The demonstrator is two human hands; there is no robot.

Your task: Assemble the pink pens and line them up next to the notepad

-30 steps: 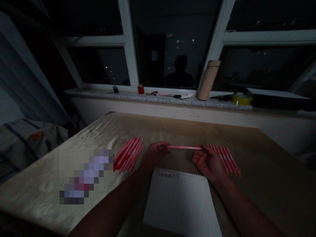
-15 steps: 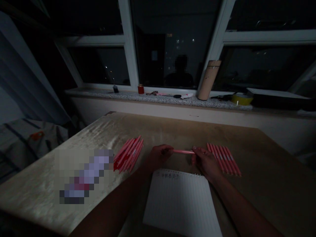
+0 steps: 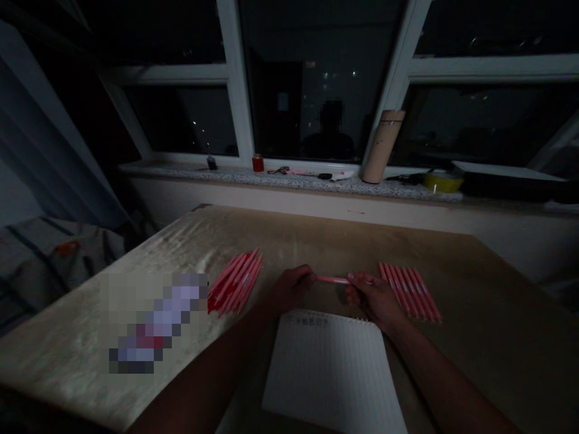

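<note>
A pink pen (image 3: pixel 332 279) is held level between my two hands, above the top edge of a lined spiral notepad (image 3: pixel 332 367). My left hand (image 3: pixel 294 284) pinches the pen's left end. Closed around its right end are the fingers of my right hand (image 3: pixel 371 293). To the left, a loose heap of similar pink pens (image 3: pixel 239 282) lies on something red that is mostly covered. Several more pink pens (image 3: pixel 409 291) lie side by side in a neat row just right of my right hand.
A blurred-out long object (image 3: pixel 165 316) lies on the table (image 3: pixel 312 232) at left. On the windowsill (image 3: pixel 235 175) stand a tan flask (image 3: pixel 383 146), a small red jar (image 3: pixel 257 163) and a yellow tape roll (image 3: pixel 443 182).
My right hand has shifted slightly left along the pen, its fingers now curled more around it. The pen heap, the row and the notepad stay put.
</note>
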